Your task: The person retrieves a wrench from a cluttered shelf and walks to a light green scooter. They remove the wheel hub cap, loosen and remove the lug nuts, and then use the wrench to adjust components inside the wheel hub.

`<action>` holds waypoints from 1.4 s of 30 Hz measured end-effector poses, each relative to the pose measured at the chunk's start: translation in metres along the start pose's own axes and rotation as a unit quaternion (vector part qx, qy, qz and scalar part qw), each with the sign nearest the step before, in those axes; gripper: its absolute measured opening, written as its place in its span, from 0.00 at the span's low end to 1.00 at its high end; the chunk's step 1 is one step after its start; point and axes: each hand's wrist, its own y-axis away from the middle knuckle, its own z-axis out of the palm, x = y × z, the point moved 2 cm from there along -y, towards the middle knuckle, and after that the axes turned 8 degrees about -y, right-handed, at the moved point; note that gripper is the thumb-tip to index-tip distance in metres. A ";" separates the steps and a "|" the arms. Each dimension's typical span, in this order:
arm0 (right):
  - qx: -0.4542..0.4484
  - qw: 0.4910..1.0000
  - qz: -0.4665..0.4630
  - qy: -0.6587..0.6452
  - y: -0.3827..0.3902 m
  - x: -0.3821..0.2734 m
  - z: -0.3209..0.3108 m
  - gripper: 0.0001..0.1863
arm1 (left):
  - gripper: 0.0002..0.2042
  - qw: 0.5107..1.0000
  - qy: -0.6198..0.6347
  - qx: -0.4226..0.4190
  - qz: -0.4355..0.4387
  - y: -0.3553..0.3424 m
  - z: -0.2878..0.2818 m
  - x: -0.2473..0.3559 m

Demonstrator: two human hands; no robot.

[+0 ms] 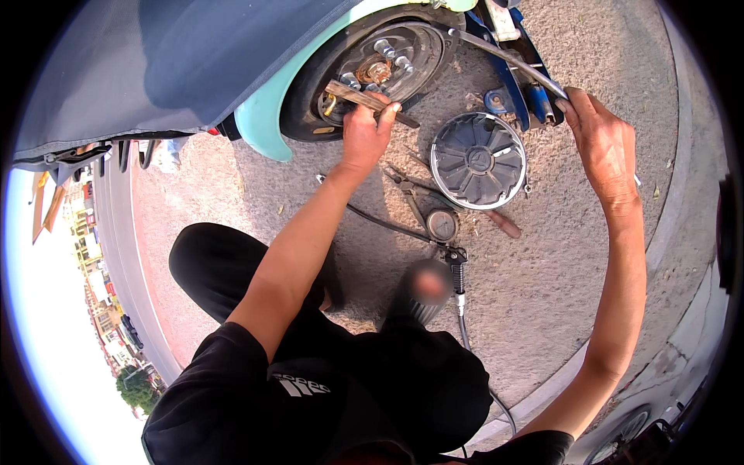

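Black shirt (205, 391), soft cloth, lies nearest us; past it, our left hand (366, 138) is closed round 1 flat, brown bar (353, 95) in front of the wheel (425, 58), and our right hand (601, 143) round 1 smooth metal rod (510, 58), its tip beside the tyre (297, 101), so we judge it best to hold both firmly and keep knuckles clear of the studs (384, 49). Wheel: dark rubber, grey steel, rusty hub (377, 73), under 1 mint fender (260, 124). On gritty ground (542, 271): 1 ribbed, round hubcap (478, 160), 1 blue jack (537, 103), 1 dial gauge (442, 225).
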 end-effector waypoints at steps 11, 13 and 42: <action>-0.123 0.984 -0.001 -0.130 -0.087 -0.009 -0.019 0.21 | 0.12 0.999 0.021 -0.035 -0.026 -0.005 -0.002 -0.002; -0.195 0.973 -0.001 -0.121 -0.108 -0.002 -0.018 0.23 | 0.11 0.998 0.020 -0.041 -0.035 -0.001 -0.004 -0.004; 0.237 0.782 0.348 -0.460 0.008 -0.185 0.190 0.18 | 0.12 0.997 -0.016 -0.019 -0.069 -0.004 0.004 0.003</action>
